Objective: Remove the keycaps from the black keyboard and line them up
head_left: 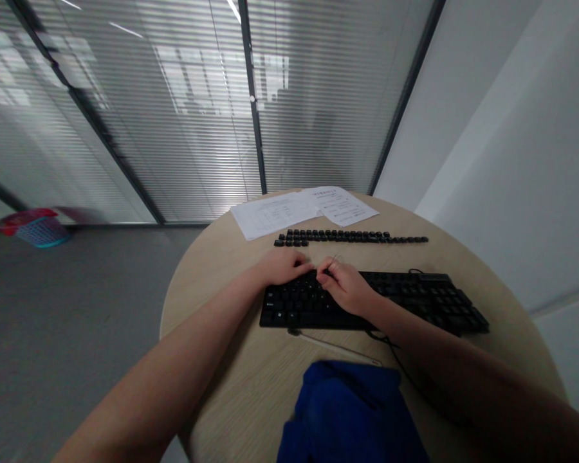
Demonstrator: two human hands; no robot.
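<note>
A black keyboard [313,308] lies on the round wooden table [241,392]. My left hand [284,265] rests at its upper left edge, fingers bent toward the keys; whether they hold anything is hidden. Just to the right, my right hand [345,286] is over the keyboard with thumb and forefinger pinched on a thin wire-like tool [336,258]. Beyond the keyboard, loose black keycaps [352,236] stand in rows.
White printed papers [275,215] lie at the table's far side. Nearer me are a thin pale stick with a dark end [338,348], a black cable [405,373] and a blue cloth [352,411]. A basket [41,230] stands on the floor at left.
</note>
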